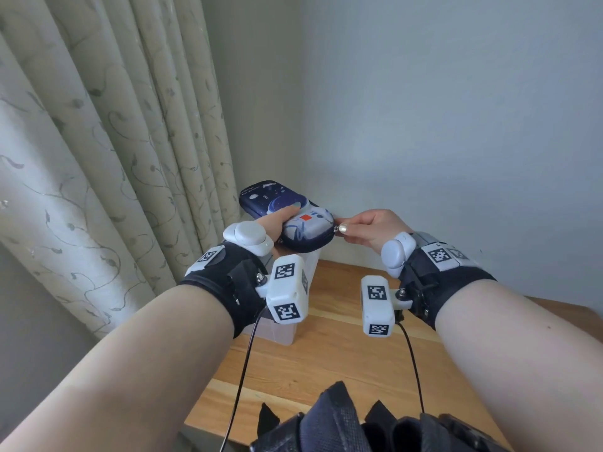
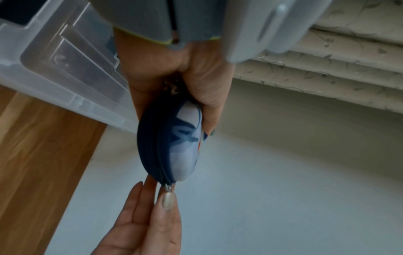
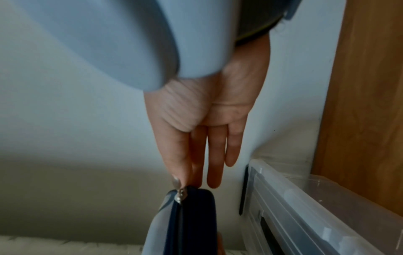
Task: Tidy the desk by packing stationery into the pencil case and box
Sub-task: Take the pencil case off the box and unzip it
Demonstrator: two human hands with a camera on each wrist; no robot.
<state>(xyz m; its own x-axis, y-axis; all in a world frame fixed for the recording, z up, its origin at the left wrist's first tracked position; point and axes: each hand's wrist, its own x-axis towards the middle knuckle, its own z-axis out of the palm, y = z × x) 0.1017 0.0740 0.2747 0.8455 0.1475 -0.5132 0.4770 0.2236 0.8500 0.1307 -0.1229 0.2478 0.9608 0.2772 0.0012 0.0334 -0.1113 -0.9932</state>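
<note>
A navy pencil case [image 1: 287, 214] printed with a white astronaut is held in the air above the clear plastic box [image 1: 284, 331]. My left hand [image 1: 277, 220] grips its near side, thumb on top. My right hand [image 1: 365, 228] pinches the metal zipper pull [image 1: 336, 228] at the case's right end between thumb and forefinger. In the left wrist view the pencil case [image 2: 174, 146] shows its zip line closed up to the zipper pull [image 2: 169, 187]. In the right wrist view the zipper pull [image 3: 180, 194] sits at the corner of the pencil case [image 3: 191, 220], my other fingers straight.
The wooden desk [image 1: 326, 370] stands in a corner, with a patterned curtain [image 1: 98, 158] on the left and a grey wall [image 1: 456, 125] behind. The clear plastic box [image 3: 316, 207] sits at the desk's back left. Dark fabric [image 1: 359, 429] lies at the near edge.
</note>
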